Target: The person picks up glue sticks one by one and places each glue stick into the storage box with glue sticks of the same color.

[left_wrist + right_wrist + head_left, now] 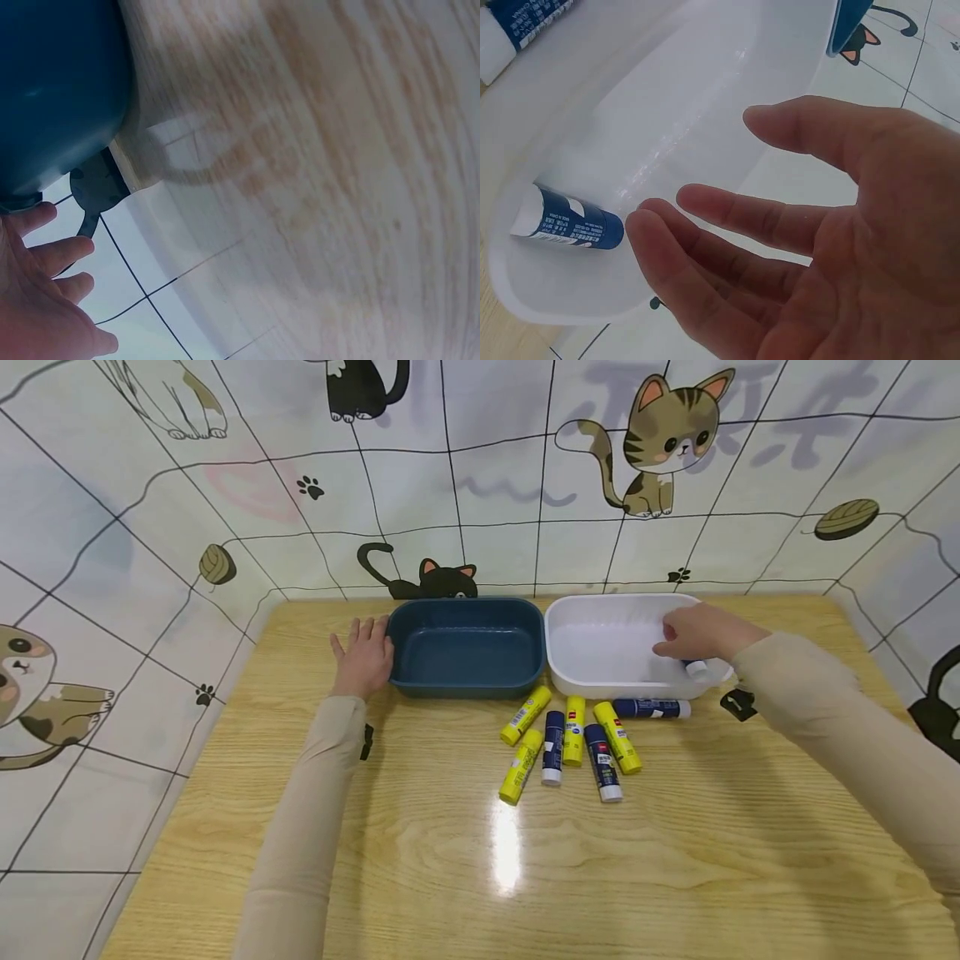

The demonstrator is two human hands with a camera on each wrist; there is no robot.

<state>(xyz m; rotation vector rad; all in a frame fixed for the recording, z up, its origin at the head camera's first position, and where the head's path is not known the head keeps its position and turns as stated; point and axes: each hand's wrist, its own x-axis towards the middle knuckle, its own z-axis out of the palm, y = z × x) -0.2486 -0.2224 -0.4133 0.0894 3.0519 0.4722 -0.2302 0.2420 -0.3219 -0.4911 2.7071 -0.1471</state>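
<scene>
- Beige sleeves (296, 852) cover both of the person's forearms, over a pale wood-grain table (420, 885).
- Left hand (363, 660): fingers spread wide with nothing in them, at the left end of a dark blue, rounded-rectangular plastic tub (468, 690). I can't tell how firmly it touches.
- Right hand (840, 225): over the right part of a white, rounded-rectangular plastic tub (600, 687), thumb and fingers well apart, gripping nothing.
- One navy blue cylindrical glue stick with a white cap (577, 219) lies inside the white tub, at its right end, just beside the right fingertips; whether they touch it I can't tell.
- Three more navy glue sticks (603, 762) lie on the table, one along the white tub's front wall.
- Four yellow cylindrical glue sticks (521, 767) lie among them, in front of where the tubs meet.
- Behind stands a white, cat-printed backdrop (495, 485).
</scene>
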